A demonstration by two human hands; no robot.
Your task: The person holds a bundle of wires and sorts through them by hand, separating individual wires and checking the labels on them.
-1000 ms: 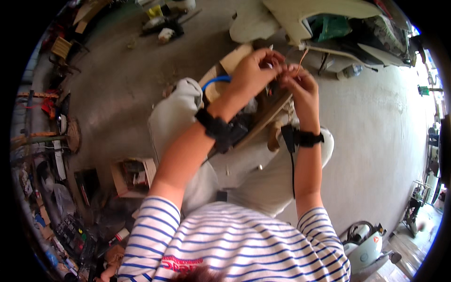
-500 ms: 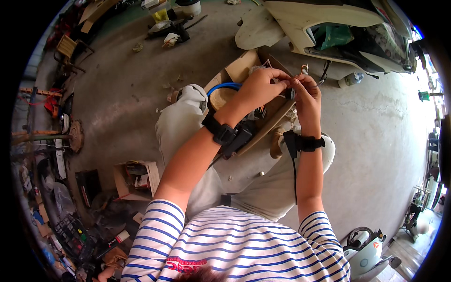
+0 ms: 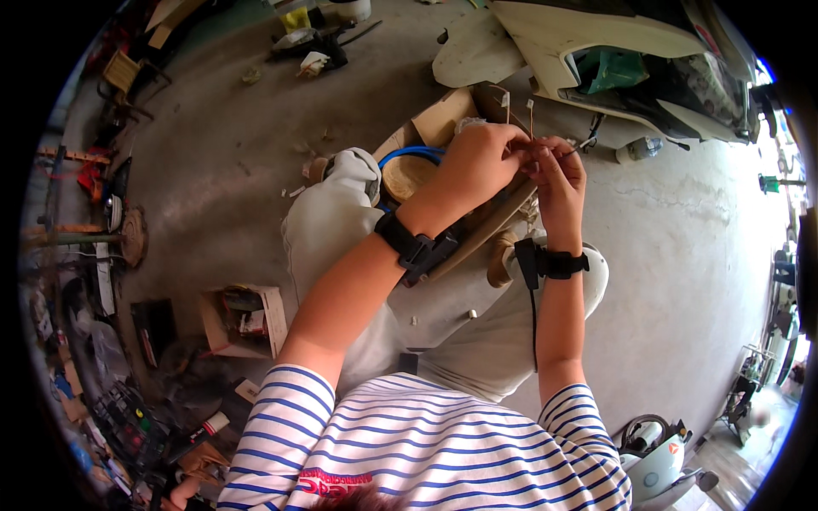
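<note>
My left hand (image 3: 481,170) and my right hand (image 3: 558,179) meet at upper centre, fingers pinched on thin wires (image 3: 532,121); small white tips or connectors (image 3: 506,100) rise above my fingertips. The exact point they grip is hidden. Beneath and beside my hands is an open cardboard box (image 3: 437,115) holding coiled blue cable or hose (image 3: 400,153), a round tan piece (image 3: 405,180) and items I cannot make out.
My knees and legs in pale trousers (image 3: 324,221) flank the box. A cream scooter body (image 3: 545,25) stands ahead. A small open carton (image 3: 217,324) sits at left, beside clutter along the left edge (image 3: 119,426). Another scooter (image 3: 665,460) is at lower right.
My hands have come down slightly from a second ago and stay together. My left hand has turned, showing more of its back, and the wire ends above the fingers now stand more upright.
</note>
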